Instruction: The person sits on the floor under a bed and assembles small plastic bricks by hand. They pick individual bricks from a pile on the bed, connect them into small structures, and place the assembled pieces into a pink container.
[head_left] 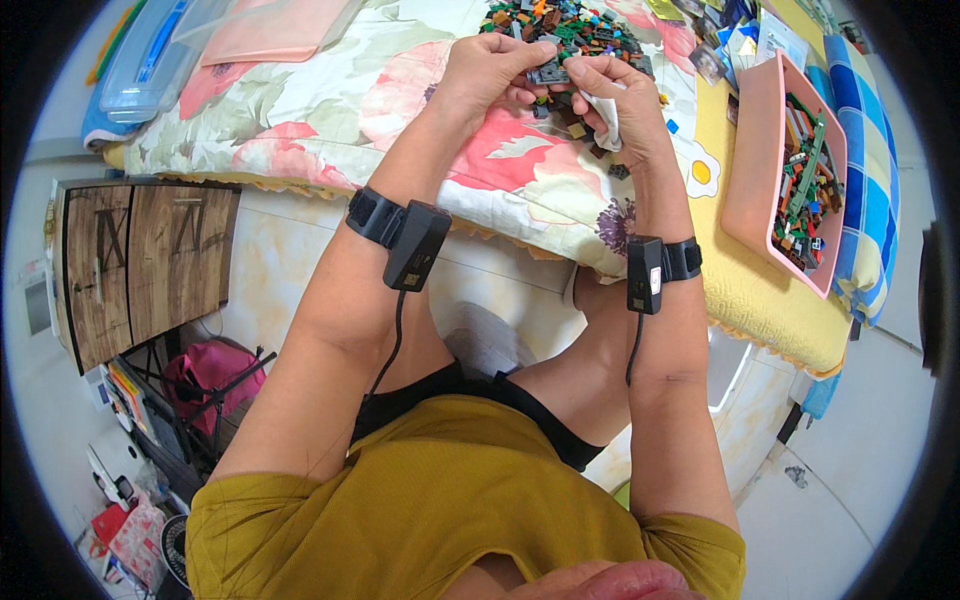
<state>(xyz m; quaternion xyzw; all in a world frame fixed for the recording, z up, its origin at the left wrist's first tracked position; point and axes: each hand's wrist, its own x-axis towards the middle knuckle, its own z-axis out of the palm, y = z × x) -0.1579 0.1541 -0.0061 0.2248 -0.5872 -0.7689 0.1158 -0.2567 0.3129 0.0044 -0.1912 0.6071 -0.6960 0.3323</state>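
Both hands meet over a heap of small toy building bricks [600, 38] on the flowered bed cover. My left hand [485, 72] is closed, thumb and fingers pinching a dark grey toy brick piece [547, 74] from its left side. From the other side my right hand [628, 98] grips the same piece with thumb and fingertips. A white cloth or tissue [606, 122] is tucked in the right palm, its lower end hanging out. Several loose bricks [578, 130] lie just below the fingers. The fingers hide part of the grey piece.
On the right, a pink bin [757, 175] of bricks stands on the yellow mat [775, 310], beside a blue checked cushion [865, 170]. Clear plastic containers [150, 70] sit at far left. A wooden cabinet [150, 265] stands lower left. Wrist straps carry black boxes with cables.
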